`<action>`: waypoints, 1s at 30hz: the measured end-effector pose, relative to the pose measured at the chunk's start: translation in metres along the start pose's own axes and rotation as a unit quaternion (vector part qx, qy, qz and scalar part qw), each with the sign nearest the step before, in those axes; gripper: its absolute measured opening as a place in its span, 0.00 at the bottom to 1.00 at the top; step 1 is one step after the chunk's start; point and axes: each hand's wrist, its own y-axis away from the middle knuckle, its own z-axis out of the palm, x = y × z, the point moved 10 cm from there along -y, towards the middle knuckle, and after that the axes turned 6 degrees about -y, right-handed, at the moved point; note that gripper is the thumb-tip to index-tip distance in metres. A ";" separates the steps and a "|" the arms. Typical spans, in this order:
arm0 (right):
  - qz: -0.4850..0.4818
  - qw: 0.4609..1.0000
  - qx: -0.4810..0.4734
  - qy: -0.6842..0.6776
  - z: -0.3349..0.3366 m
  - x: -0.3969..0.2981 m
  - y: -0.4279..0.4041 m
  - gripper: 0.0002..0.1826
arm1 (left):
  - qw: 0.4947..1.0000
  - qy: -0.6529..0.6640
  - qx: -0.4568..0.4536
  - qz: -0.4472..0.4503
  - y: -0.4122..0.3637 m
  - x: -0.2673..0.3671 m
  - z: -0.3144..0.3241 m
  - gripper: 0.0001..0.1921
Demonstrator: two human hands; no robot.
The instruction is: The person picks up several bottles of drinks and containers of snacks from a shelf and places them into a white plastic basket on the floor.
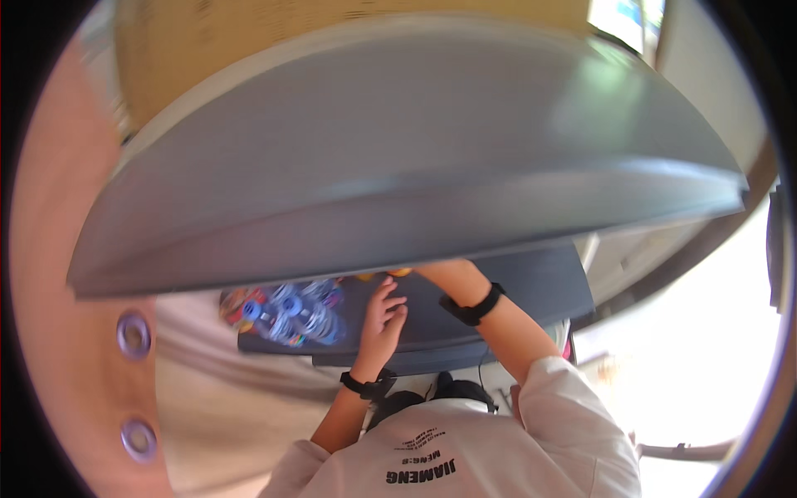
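A large grey panel [398, 143] spans the upper view, above a dark desk top [535, 280]. Over the desk, my left hand [383, 317] has its fingers spread and nothing in it. My right forearm [510, 317] reaches under the panel's lower edge; most of my right hand [439, 271] is hidden there, so what its fingers touch cannot be seen. A small yellow and orange item [400, 272] shows beside it at the panel's edge. Left of my left hand, clear plastic bottles with blue caps [292, 305] stand close together, with a colourful package [240, 305] beside them.
Brown cardboard [348, 15] lies beyond the panel's top edge. At the left hang a pink curtain with metal rings [134, 336] and a beige cloth [218, 386]. A thin cable [481, 367] hangs below the desk's near edge.
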 end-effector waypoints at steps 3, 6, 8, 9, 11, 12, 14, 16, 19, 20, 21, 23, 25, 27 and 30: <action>0.137 0.987 0.083 -0.026 -0.049 -0.018 -0.007 0.17 | 0.998 0.004 -0.055 0.014 0.002 0.006 0.000 0.30; 0.200 0.963 0.151 -0.102 -0.093 -0.031 0.030 0.19 | 0.993 0.010 -0.100 0.066 0.013 0.034 0.016 0.31; 0.185 0.962 0.173 -0.102 -0.137 -0.054 0.054 0.20 | 0.983 0.021 -0.167 0.079 0.026 0.043 0.037 0.30; 0.212 0.958 0.177 -0.070 -0.155 -0.061 0.074 0.20 | 0.977 0.018 -0.187 0.100 0.037 0.050 0.046 0.29; 0.246 0.949 0.186 -0.066 -0.189 -0.089 0.112 0.19 | 0.961 0.000 -0.252 0.116 0.062 0.047 0.064 0.25; 0.260 0.945 0.191 -0.047 -0.204 -0.106 0.131 0.19 | 0.955 0.008 -0.274 0.115 0.075 0.047 0.073 0.25; 0.339 0.930 0.142 0.022 -0.226 -0.133 0.182 0.19 | 0.882 0.084 -0.462 -0.031 0.123 0.031 0.124 0.19; 0.400 0.907 0.102 0.081 -0.242 -0.160 0.242 0.22 | 0.834 0.058 -0.548 0.010 0.154 0.030 0.166 0.21; 0.476 0.868 0.091 0.107 -0.270 -0.199 0.323 0.22 | 0.764 -0.007 -0.641 0.076 0.210 0.045 0.222 0.23; 0.529 0.831 0.085 0.148 -0.283 -0.210 0.354 0.21 | 0.739 -0.038 -0.664 0.112 0.226 0.052 0.244 0.25; 0.578 0.790 0.078 0.188 -0.298 -0.219 0.385 0.20 | 0.712 -0.024 -0.694 0.105 0.243 0.053 0.266 0.30; 0.600 0.764 0.105 0.212 -0.329 -0.243 0.433 0.19 | 0.685 -0.025 -0.717 0.126 0.275 0.061 0.309 0.30; 0.646 0.714 0.136 0.234 -0.359 -0.258 0.491 0.19 | 0.654 -0.025 -0.742 0.144 0.309 0.068 0.356 0.30; 0.653 0.701 0.153 0.244 -0.392 -0.267 0.525 0.19 | 0.609 -0.026 -0.768 0.194 0.350 0.075 0.403 0.32; 0.661 0.679 0.176 0.267 -0.438 -0.276 0.579 0.20 | 0.608 -0.030 -0.774 0.175 0.392 0.066 0.468 0.33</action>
